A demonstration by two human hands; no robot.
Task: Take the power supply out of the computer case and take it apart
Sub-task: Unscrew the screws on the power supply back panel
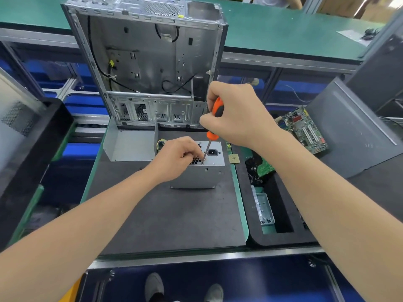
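Note:
The grey power supply point(202, 175) stands on the dark mat point(165, 214), its socket face turned up, in front of the open computer case point(148, 62). My left hand point(176, 158) rests on its top over the vent holes, fingers curled against the metal. My right hand point(235, 114) grips an orange and black screwdriver point(214, 118) held nearly upright, its tip down on the top face beside the power socket. A bent grey metal cover point(128, 144) lies just left of the power supply.
A green motherboard point(305, 129) leans at the right against a grey side panel point(349, 136). A black tray point(279, 205) on the right holds a circuit board, a clear plastic part and cables. A small chip point(234, 159) lies by the mat's right edge.

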